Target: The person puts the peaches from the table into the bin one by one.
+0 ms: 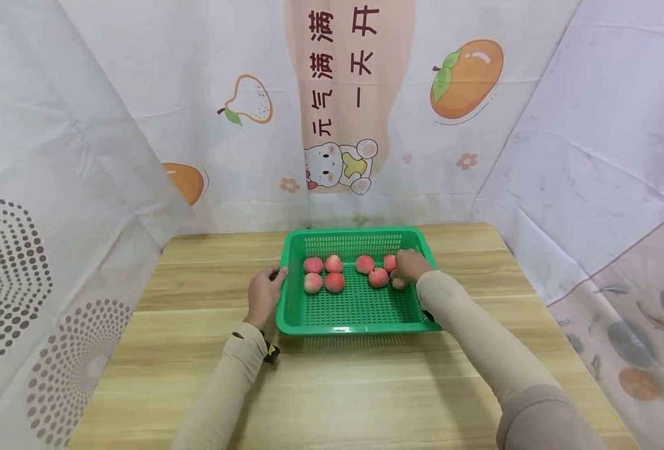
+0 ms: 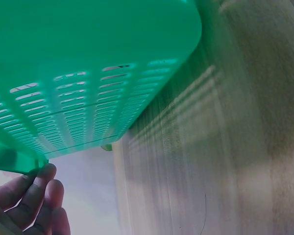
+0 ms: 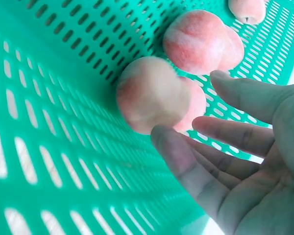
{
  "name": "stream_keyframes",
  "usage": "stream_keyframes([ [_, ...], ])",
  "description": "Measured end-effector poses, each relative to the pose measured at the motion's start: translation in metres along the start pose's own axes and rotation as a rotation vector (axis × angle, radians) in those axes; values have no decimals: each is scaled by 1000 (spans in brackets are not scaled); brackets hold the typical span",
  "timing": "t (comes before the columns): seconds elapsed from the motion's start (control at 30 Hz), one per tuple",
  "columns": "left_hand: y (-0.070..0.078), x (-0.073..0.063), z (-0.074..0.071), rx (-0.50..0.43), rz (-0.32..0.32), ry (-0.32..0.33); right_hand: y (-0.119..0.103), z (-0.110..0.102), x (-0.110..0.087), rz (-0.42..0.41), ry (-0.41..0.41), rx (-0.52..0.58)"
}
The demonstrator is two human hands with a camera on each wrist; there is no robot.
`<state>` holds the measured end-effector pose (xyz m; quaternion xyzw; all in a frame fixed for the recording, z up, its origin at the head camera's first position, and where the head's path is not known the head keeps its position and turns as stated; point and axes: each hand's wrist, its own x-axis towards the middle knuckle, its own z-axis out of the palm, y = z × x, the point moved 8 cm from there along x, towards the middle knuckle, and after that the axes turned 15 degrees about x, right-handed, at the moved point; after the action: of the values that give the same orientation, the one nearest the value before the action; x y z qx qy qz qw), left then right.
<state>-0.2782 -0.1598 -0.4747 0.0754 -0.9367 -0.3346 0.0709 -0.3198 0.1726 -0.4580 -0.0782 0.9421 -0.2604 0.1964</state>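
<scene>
A green plastic basket [image 1: 360, 329] with slotted walls rests on the wooden table. My left hand [image 1: 264, 297] holds its left rim; the left wrist view shows those fingers [image 2: 48, 193] bent at the rim edge. Inside the basket, several red-pink peaches [image 1: 323, 275] sit grouped at the left, and several more peaches [image 1: 378, 277] lie to the right. Over the right group reaches my right hand [image 1: 413, 269]. In the right wrist view its fingers [image 3: 179, 159] are spread and loosely bent, with the fingertips right by a pale peach [image 3: 152, 93] near the basket wall.
The wooden table [image 1: 185, 350] extends around the basket on all sides. Behind it hangs a white printed cloth [image 1: 253, 169] with fruit and a cartoon figure. More patterned cloth [image 1: 579, 156] encloses the left and right sides.
</scene>
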Motion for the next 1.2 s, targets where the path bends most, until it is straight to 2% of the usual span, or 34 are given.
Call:
stream_keyframes([
  [0.27, -2, 1, 0, 8, -31, -40, -11, -20, -8, -75, 52, 57],
  [0.43, -1, 3, 0, 13, -8, -34, -12, -31, -10, -58, 85, 63],
  [0.63, -1, 2, 0, 11, 4, -24, -17, -43, -10, -120, 167, 74],
  [0.8, -1, 2, 0, 38, 7, -32, -15, -52, -11, -125, 240, 120],
  [1.03, 1, 6, 2, 111, 17, -88, -11, -63, -13, -162, 314, 200],
  [1.2, 1, 6, 1, 107, 8, -103, -6, -68, -16, -173, 357, 216],
])
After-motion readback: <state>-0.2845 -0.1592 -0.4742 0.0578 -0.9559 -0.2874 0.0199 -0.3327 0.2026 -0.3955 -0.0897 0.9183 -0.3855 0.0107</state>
